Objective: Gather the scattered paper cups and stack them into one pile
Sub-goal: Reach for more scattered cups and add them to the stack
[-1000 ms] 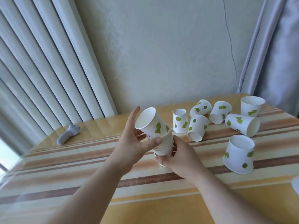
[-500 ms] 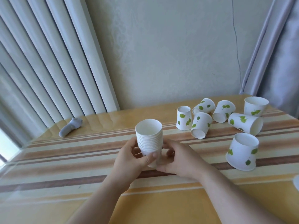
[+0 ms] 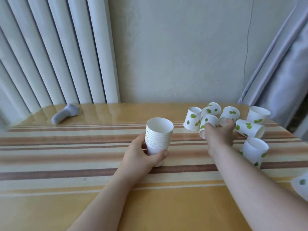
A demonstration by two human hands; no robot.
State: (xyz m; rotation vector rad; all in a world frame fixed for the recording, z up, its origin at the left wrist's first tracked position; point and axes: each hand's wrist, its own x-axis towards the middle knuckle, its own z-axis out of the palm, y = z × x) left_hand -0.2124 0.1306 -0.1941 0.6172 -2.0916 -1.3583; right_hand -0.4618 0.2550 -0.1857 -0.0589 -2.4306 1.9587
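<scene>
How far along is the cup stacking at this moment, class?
Done: a tall stack stands mouth up, gripped by the left hand. In hand: the right hand reaches a tipped cup. Left: seven or so loose cups, such as the inverted cup.

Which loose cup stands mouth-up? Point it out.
The cup at the far right, nearest the curtain: its open rim faces up. The other loose cups lie tipped or stand mouth-down.
</scene>
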